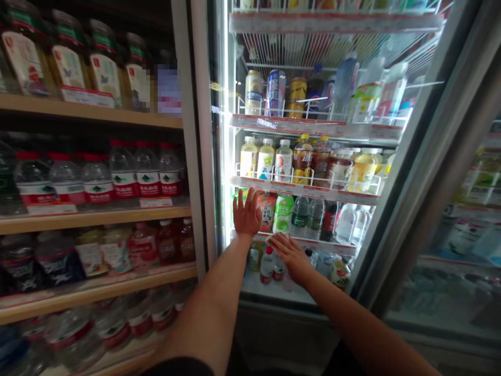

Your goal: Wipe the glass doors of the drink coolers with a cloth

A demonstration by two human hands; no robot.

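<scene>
Both arms reach toward a lit drinks fridge. My left hand (247, 215) is raised with its fingers spread, holding nothing. It appears in front of the green and red drink bottles (266, 213) on a lower shelf, partly covering them. Lower and to the right, my right hand (290, 257) lies flat with fingers stretched out, in front of the shelf edge above the bottom row. A small pale edge shows by its fingertips; I cannot make out what it is. Red-capped bottles (266, 266) stand just beyond this hand. Faint reflections suggest a glass pane before the shelves.
On the left, wooden shelves (97, 222) carry rows of red-capped water bottles (124, 172) and tea bottles (68, 52). A fridge frame post (434, 156) slants down on the right, with another fridge section beyond. Cans (254, 91) and bottles line the upper fridge shelves.
</scene>
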